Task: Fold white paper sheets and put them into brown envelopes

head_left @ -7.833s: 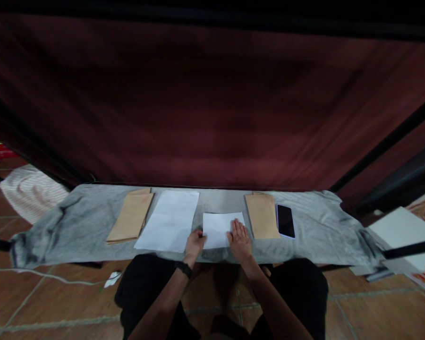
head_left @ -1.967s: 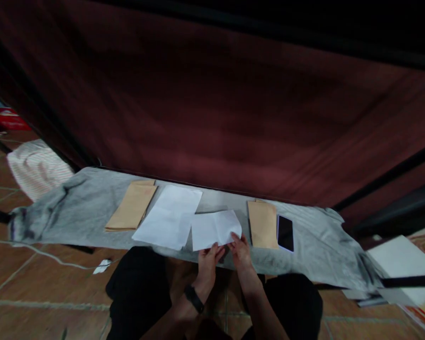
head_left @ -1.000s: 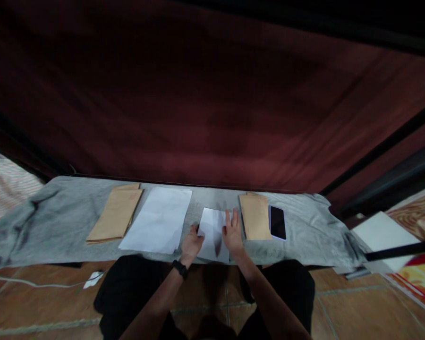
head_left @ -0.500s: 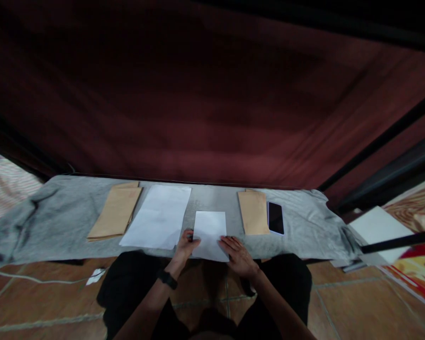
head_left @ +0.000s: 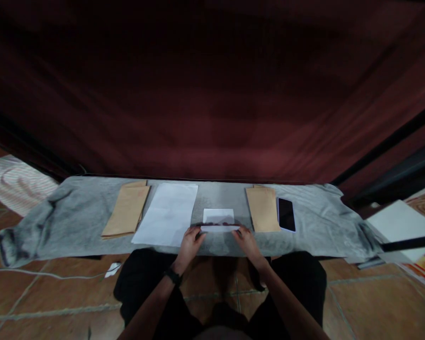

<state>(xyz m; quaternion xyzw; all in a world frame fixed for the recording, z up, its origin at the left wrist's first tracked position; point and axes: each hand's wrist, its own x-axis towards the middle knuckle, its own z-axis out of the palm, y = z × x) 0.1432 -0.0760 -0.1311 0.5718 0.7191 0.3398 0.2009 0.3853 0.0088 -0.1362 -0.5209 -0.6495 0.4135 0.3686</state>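
Far left on my feed, the striped cloth (head_left: pixel 21 184) hangs past the end of the surface (head_left: pixel 78 212), which is draped in grey fabric, and the left brown stack (head_left: pixel 125 211) lies on that fabric, lined up just as it was. Next along, the large white paper (head_left: pixel 166 215) is flat and untouched, its near right corner close by my left hand (head_left: pixel 189 244). And here's the change! Half a second ago the small white sheet (head_left: pixel 218 215) lay flat, its long side running away from me; now its near part is up off the fabric, a pale band facing me, while the far part lies down behind. My left fingers are closed on the left end of that band, thumb on the near side. Across the middle, my right hand (head_left: pixel 247 242) has come up to match, its fingers pinching the right end, so the sheet is stretched between both hands, midway between the large paper and the right brown stack (head_left: pixel 263 210). I read that as a fresh crosswise fold under way, with no crease pressed yet, and an even grip should help the edges meet squarely. Furthest right on the fabric, the phone (head_left: pixel 286 215) sits dark-screened just beside that stack, unmoved.
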